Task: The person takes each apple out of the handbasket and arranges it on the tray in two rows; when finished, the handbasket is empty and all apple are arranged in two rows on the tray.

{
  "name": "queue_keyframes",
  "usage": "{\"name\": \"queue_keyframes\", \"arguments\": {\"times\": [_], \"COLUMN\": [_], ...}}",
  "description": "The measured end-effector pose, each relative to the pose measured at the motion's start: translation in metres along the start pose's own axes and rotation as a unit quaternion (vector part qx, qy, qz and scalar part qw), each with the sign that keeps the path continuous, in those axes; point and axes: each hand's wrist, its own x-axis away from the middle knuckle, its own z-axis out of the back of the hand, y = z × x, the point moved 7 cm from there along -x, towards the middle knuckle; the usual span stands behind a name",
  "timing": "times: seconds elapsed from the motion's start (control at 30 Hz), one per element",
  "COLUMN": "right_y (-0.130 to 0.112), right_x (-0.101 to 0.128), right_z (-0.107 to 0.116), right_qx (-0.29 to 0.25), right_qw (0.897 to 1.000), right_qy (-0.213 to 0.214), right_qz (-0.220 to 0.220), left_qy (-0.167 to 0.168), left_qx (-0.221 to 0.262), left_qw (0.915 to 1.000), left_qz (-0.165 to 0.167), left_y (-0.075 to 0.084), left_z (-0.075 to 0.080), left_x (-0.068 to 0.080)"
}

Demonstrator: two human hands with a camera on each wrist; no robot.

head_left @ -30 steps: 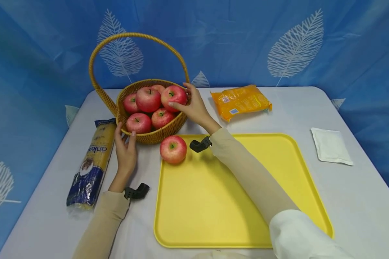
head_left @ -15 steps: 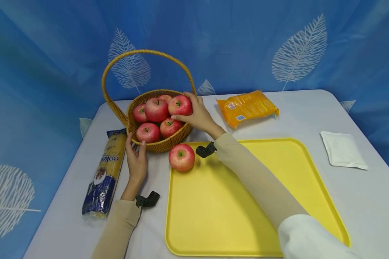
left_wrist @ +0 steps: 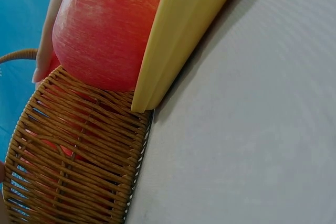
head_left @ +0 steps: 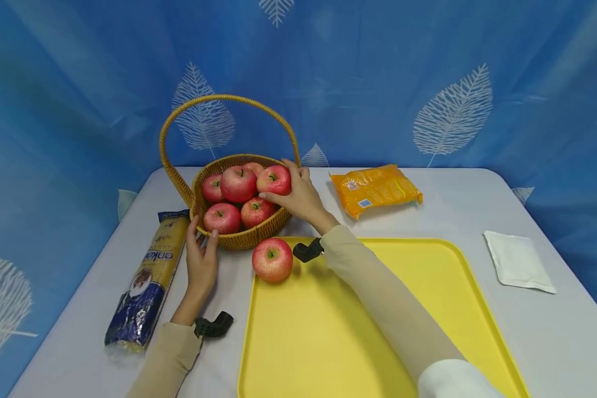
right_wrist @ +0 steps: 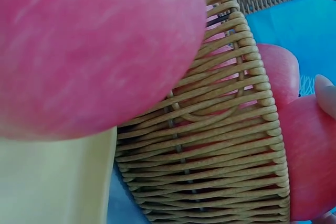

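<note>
A wicker basket (head_left: 241,241) with a tall hooped handle holds several red apples. At its right side my right hand (head_left: 302,194) grips an apple (head_left: 275,181) between thumb and fingers, at rim height; the right wrist view shows that apple (right_wrist: 310,156) beyond the wicker rim. My left hand (head_left: 201,266) touches the basket's front-left edge, fingers and thumb extended against the outside. One loose apple (head_left: 272,261) sits on the far-left corner of a yellow tray (head_left: 328,331), close to the basket. That loose apple (left_wrist: 110,30) also looms large in the left wrist view.
Left of the basket lies a long blue-and-yellow packet (head_left: 149,282). An orange packet (head_left: 376,189) lies at the back, right of the basket. A white sachet (head_left: 519,261) lies beyond the tray's right side. A blue curtain (head_left: 358,83) hangs behind the white tabletop.
The head view has shifted, so everything sits lower in it than a second ago. Both hands keep their places, the left at the basket edge and the right on the apple.
</note>
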Motion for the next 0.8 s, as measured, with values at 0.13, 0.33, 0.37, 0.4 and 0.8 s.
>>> {"name": "queue_keyframes", "arguments": {"times": [0.13, 0.33, 0.37, 0.4, 0.8], "right_y": [-0.0021, -0.0016, -0.0016, -0.0013, -0.0035], "right_x": [-0.0011, -0.0007, -0.0009, -0.0010, -0.0009], "right_z": [-0.0007, 0.0015, 0.0016, 0.0018, 0.0006], "right_qx": [0.003, 0.007, 0.008, 0.008, -0.030], "right_qw": [1.000, 1.000, 1.000, 1.000, 0.997], "right_qy": [0.006, 0.018, 0.018, 0.018, 0.017], "right_qz": [0.012, 0.018, 0.018, 0.019, 0.065], "left_qy": [0.008, 0.005, 0.005, 0.005, 0.008], "left_qx": [-0.007, 0.004, 0.005, 0.006, 0.004], "left_qw": [0.9999, 0.9999, 0.9999, 0.9999, 0.9999], "left_qz": [-0.008, -0.011, -0.010, -0.009, -0.013], "left_y": [-0.0085, -0.0102, -0.0100, -0.0097, -0.0114], "left_z": [0.0015, -0.0012, -0.0013, -0.0013, -0.0010], "left_x": [-0.0038, -0.0048, -0.0050, -0.0051, -0.0067]}}
